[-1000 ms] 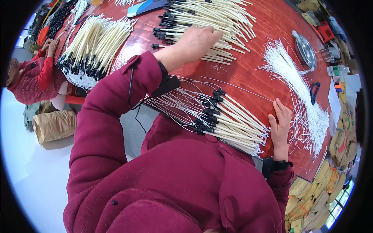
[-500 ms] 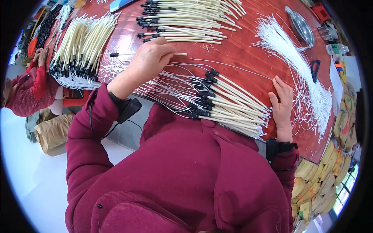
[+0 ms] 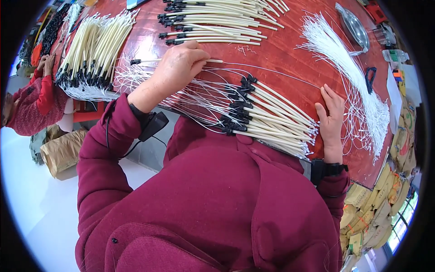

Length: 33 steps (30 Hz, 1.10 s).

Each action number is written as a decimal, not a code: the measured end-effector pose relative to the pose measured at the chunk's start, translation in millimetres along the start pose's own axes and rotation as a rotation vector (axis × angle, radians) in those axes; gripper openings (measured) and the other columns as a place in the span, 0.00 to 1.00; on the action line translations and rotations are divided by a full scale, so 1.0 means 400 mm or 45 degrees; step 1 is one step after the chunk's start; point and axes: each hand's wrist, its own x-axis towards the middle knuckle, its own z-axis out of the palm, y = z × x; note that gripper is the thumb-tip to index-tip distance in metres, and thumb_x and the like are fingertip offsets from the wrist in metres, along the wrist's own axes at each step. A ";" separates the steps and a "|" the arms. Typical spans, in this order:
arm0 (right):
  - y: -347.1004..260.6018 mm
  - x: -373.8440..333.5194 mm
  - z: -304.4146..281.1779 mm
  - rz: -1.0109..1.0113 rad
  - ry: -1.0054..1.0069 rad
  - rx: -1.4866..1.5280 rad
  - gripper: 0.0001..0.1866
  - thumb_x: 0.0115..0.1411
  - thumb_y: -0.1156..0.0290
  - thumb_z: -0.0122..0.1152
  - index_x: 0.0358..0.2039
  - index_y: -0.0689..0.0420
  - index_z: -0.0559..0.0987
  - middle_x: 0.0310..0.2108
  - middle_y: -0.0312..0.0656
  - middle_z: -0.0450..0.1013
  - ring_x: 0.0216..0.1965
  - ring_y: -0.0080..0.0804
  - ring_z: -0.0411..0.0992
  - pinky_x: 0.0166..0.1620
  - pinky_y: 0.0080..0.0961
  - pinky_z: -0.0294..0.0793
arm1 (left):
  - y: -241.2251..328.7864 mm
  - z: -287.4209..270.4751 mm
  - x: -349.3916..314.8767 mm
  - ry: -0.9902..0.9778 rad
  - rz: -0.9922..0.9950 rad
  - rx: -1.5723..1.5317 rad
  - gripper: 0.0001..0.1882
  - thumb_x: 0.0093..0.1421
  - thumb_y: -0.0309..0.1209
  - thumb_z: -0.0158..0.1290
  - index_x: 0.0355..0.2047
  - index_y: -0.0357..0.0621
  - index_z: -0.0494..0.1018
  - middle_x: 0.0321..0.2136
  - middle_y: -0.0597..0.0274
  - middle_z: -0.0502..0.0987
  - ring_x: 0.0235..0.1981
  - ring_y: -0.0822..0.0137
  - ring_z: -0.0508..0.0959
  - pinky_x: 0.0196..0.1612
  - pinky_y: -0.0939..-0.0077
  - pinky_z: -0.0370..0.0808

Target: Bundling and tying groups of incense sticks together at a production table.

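Note:
Pinched between the thumb and fingers of my left hand (image 3: 177, 63) is a cream tube (image 3: 215, 60). The tube lies nearly level, with a black fitting on its left end past my wrist. A thin white cord (image 3: 276, 71) runs from the tube's right end to the fingertips of my right hand (image 3: 332, 106). That hand seems to hold the cord at the index and middle fingers, with the thumb apart; the exact grip is hidden. Between my hands, close to my body, lies a bundle of cream tubes (image 3: 278, 120) with black fittings and white cords trailing left.
More cream tubes (image 3: 222, 22) lie at the far middle, and an upright-looking bunch (image 3: 97, 45) at the left. A long hank of white cords (image 3: 346, 68) lies right of my right hand, near a metal dish (image 3: 353, 29). Another person (image 3: 41, 99) sits at the far left.
The cord's left end now meets the tube's right end; before, it lay slightly below it. Both hands stay nearly in place, and the whole view has shifted slightly.

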 end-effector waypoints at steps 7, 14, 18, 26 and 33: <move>0.004 0.003 -0.005 -0.006 -0.026 -0.003 0.24 0.66 0.61 0.60 0.59 0.58 0.77 0.61 0.41 0.71 0.60 0.40 0.65 0.65 0.34 0.59 | -0.003 0.041 0.027 0.016 0.095 -0.008 0.07 0.57 0.23 0.58 0.37 0.37 0.80 0.31 0.51 0.77 0.32 0.49 0.80 0.35 0.60 0.76; -0.030 0.040 -0.004 -0.166 -0.139 0.008 0.26 0.67 0.56 0.57 0.61 0.59 0.75 0.62 0.42 0.70 0.60 0.41 0.64 0.65 0.36 0.58 | 0.129 0.182 0.202 -0.134 0.486 0.264 0.07 0.54 0.29 0.55 0.30 0.44 0.82 0.32 0.57 0.81 0.35 0.52 0.82 0.39 0.57 0.80; -0.072 0.052 0.014 -0.210 -0.153 0.017 0.30 0.67 0.52 0.54 0.62 0.60 0.73 0.63 0.42 0.69 0.61 0.42 0.64 0.65 0.38 0.57 | 0.303 0.249 0.289 -0.441 0.557 0.299 0.06 0.53 0.27 0.55 0.31 0.43 0.79 0.33 0.58 0.79 0.40 0.54 0.81 0.41 0.59 0.81; -0.045 0.064 0.008 -0.156 -0.028 -0.048 0.30 0.65 0.54 0.58 0.62 0.59 0.72 0.63 0.43 0.68 0.60 0.43 0.65 0.64 0.38 0.59 | 0.173 0.098 0.201 0.017 0.389 0.231 0.07 0.56 0.31 0.57 0.32 0.41 0.80 0.31 0.55 0.81 0.36 0.53 0.83 0.36 0.60 0.81; -0.091 0.136 0.023 -0.246 -0.093 -0.040 0.24 0.60 0.64 0.66 0.57 0.56 0.77 0.59 0.42 0.71 0.57 0.41 0.67 0.60 0.36 0.63 | 0.032 0.049 0.126 -0.197 0.011 -0.038 0.09 0.61 0.30 0.58 0.39 0.38 0.75 0.30 0.48 0.78 0.35 0.47 0.80 0.39 0.58 0.76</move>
